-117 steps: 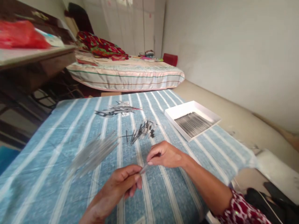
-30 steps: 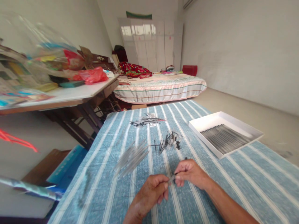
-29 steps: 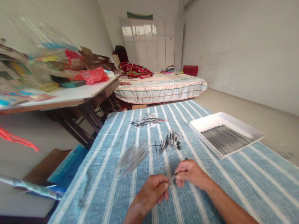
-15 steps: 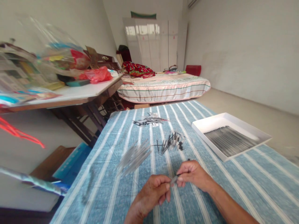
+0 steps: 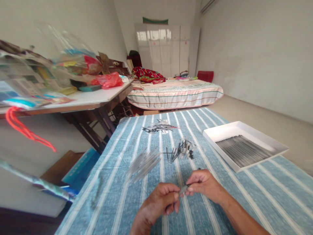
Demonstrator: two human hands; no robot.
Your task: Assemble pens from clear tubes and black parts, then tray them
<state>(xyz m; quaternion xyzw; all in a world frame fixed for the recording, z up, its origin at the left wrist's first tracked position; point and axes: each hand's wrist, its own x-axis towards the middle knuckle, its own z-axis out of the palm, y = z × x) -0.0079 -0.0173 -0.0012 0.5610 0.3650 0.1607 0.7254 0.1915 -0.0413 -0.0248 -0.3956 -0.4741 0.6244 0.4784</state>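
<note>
My left hand is closed, pinching a small grey pen part between thumb and fingers. Facing it, my right hand grips a thin black pen part, which pokes out above the fingers. The two pieces meet between my fingertips; whether one sits inside the other I cannot tell. Just beyond my hands lie a bundle of clear grey tubes and a heap of small black and clear pieces. Farther off is a pile of thin black sticks.
To the right, a white tray holds a row of dark pens. Blue striped cloth covers the table. A cluttered side table stands at left, with a red cord hanging off it. Behind is a bed.
The whole view has shifted slightly right and down with the head. Both hands keep nearly the same pose, still holding the pieces together.
</note>
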